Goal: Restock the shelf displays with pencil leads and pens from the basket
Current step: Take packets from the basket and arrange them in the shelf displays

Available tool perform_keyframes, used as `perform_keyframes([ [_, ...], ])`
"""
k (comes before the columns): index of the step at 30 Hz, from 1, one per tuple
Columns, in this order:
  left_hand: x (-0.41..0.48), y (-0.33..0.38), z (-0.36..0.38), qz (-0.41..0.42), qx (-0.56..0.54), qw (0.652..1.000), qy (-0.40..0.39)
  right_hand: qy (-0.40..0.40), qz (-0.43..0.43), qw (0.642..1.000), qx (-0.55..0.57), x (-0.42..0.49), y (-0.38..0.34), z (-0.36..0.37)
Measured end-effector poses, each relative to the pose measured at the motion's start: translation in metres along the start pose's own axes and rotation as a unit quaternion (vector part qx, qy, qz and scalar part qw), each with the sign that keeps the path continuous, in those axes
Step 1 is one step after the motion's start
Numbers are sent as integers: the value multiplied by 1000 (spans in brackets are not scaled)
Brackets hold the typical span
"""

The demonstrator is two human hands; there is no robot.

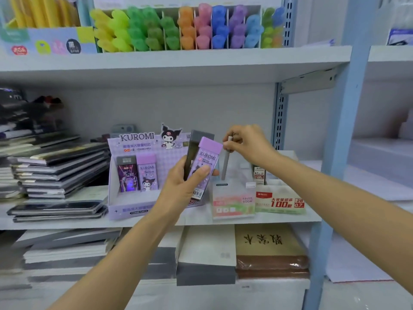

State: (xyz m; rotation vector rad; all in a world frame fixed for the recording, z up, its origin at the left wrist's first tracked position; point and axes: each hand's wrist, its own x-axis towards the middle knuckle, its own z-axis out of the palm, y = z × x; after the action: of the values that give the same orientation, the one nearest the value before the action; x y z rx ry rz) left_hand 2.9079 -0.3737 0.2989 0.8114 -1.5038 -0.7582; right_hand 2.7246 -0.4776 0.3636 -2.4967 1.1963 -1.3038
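Pencil lead cases sit in my left hand (183,186): a purple Kuromi case (204,166) in front and a dark grey case (196,148) behind it, both upright and tilted slightly right, with my thumb pressed across the purple one's face and my fingers wrapped round the back. My right hand (245,143) pinches the top of a slim grey lead tube (226,163) between thumb and fingertips, closed on it; the tube hangs nearly upright with its lower end at the opening of the pale Fruit Soda display box (233,203). I cannot tell whether the tip touches anything inside. Just right of that box stands a display box (281,203) with red "100" print, holding a lead case (259,175) at its back. To the left of my left hand is the Kuromi display (134,198), with two cases (138,174) standing side by side in its left end. All three displays rest on the middle shelf (196,220). Stacks of notebooks (60,171) lie further left, and coloured highlighters (178,30) fill the shelf above.
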Motion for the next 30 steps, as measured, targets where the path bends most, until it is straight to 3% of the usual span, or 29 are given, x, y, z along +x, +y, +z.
perform_keyframes([
  [6, 5, -6, -1, -14, -22, 999, -21, -61, -5, 998, -16, 8, 7, 0],
  [13, 6, -8, -3, -28, -20, 999, -15, 37, 23, 999, -16, 14, 9, 17],
  [19, 4, -4, -3, -32, -39, 999, 2, 12, 17, 995, -102, 9, 8, 16],
  [21, 4, 0, -3, -26, -37, 999, 15, 53, 8, 997, -47, 2, -1, 9],
  [23, 4, 3, -3, -23, -44, 998, 29, 79, 14, 989, 123, -10, -13, 0],
  [25, 4, 5, -1, -22, -49, 998, 44, 28, 29, 960, 276, -23, -26, -5],
  [28, 2, 5, 4, -19, -45, 996, 71, -62, 18, 958, 278, -37, -40, -2],
  [30, -1, 5, 3, -26, -41, 996, 68, -66, 20, 961, 268, -39, -45, 1],
])
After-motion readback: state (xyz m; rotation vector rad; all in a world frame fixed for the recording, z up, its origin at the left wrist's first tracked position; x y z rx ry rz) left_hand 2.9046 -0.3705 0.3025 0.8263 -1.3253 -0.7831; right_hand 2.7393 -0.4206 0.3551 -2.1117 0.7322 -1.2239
